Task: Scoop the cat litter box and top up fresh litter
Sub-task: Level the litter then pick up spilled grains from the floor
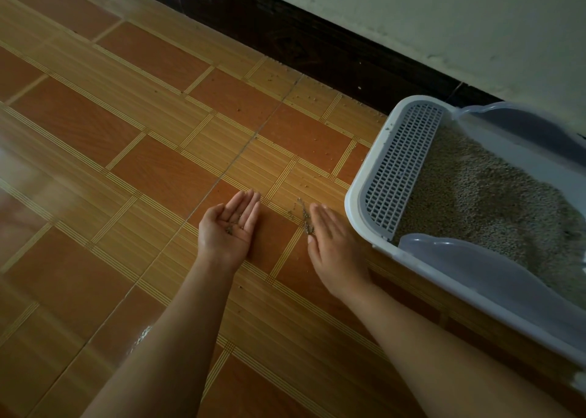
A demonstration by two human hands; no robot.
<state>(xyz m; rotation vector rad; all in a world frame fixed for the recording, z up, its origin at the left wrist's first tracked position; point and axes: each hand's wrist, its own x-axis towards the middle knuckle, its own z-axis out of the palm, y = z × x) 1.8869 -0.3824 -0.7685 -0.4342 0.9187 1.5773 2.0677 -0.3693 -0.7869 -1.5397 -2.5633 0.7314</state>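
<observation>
A white litter box (355, 208) with a grey slotted grate (399, 167) at its near end stands on the floor at the right, filled with pale grey litter (494, 202). My left hand (230, 227) lies palm up on the tiles, fingers straight, with a few dark litter grains in the palm. My right hand (333, 246) rests palm down on the floor just left of the box, fingers straight, its edge against a small line of spilled grains (306, 218). No scoop is in view.
Orange and tan patterned floor tiles (158, 151) spread to the left and front. Scattered litter grains (312, 99) dot the floor near the dark skirting (317, 46) under a pale wall. Translucent plastic guards (469, 265) edge the box corners.
</observation>
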